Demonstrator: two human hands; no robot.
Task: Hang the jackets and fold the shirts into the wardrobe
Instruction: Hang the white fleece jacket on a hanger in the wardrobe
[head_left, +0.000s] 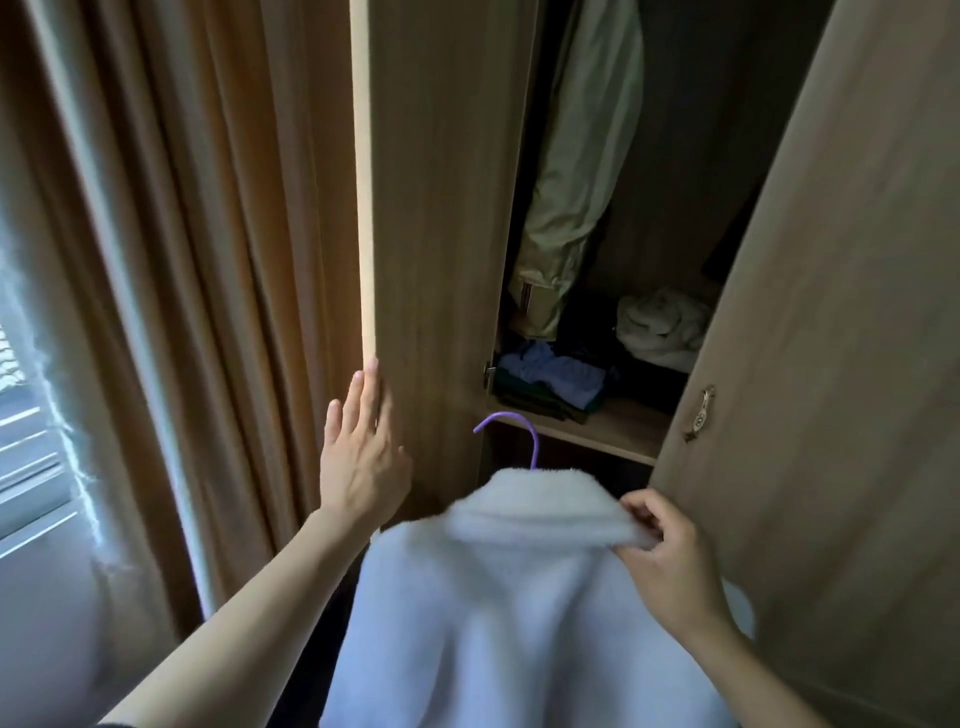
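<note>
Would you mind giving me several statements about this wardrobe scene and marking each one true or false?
1. The right hand pinches the collar of the white fleece jacket. True.
2. The jacket sits on a red hanger. False: the purple hanger shows its hook above the collar.
3. The left hand grips the hanger hook. False: it lies with straight fingers against the left wardrobe door.
4. A pale green garment hangs inside the wardrobe. True.
5. The shelf holds only shoes. False: folded clothes lie on it.
</note>
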